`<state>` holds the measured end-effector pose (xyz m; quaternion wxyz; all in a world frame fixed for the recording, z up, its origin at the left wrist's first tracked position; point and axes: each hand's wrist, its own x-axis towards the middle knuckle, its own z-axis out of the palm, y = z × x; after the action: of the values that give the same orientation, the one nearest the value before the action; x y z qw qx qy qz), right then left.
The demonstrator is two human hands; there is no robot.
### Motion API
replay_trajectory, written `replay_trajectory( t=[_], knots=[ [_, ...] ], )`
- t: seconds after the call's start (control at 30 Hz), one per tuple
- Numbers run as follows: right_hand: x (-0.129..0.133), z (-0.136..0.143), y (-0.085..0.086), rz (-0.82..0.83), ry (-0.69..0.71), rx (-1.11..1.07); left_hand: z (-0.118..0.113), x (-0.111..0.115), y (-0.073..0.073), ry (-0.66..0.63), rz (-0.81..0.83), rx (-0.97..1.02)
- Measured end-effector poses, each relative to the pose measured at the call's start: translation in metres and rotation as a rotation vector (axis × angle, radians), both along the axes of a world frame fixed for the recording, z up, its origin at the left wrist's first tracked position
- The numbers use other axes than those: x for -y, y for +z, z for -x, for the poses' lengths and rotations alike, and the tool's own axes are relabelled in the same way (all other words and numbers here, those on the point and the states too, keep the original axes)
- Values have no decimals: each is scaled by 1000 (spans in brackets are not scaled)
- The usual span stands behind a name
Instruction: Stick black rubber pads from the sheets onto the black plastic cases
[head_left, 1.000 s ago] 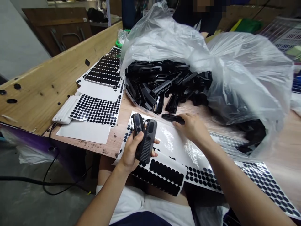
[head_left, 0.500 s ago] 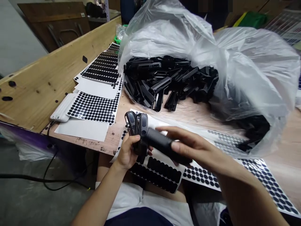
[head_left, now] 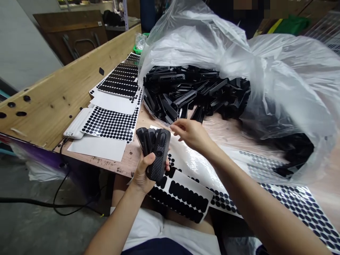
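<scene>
The right hand [head_left: 192, 135] has moved off the black pieces [head_left: 158, 154], now fanned together in the left hand [head_left: 144, 174].
In the head view, the left hand grips them upright, thumb across the front; the right hand is loosely open, fingers bent, just beside them. More black parts [head_left: 183, 92] lie heaped in a clear plastic bag [head_left: 190, 44] on the worktop [head_left: 143, 121], near sheets of black dots [head_left: 110, 123].

A brown wooden panel [head_left: 53, 26] leans at the upper left. Beside the table's pale board wall [head_left: 87, 63] lies a white flat device [head_left: 77, 124]; farther back sits a green plastic basket [head_left: 137, 51]. A black cable [head_left: 29, 202] runs above the grey floor [head_left: 23, 230].
</scene>
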<state>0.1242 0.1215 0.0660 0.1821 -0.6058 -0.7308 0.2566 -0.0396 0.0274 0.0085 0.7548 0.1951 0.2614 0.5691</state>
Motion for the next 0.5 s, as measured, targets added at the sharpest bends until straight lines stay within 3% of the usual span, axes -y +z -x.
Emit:
replay_trajectory(
  t=[0.17, 0.33, 0.5],
  knots=[
    [-18, 21, -24, 0, 31, 220, 1, -2, 1, 52, 31, 76],
    [-22, 38, -20, 36, -45, 280, -2, -2, 1, 37, 17, 81],
    [-27, 29, -15, 110, -94, 97, -3, -1, 2, 32, 15, 75]
  ],
)
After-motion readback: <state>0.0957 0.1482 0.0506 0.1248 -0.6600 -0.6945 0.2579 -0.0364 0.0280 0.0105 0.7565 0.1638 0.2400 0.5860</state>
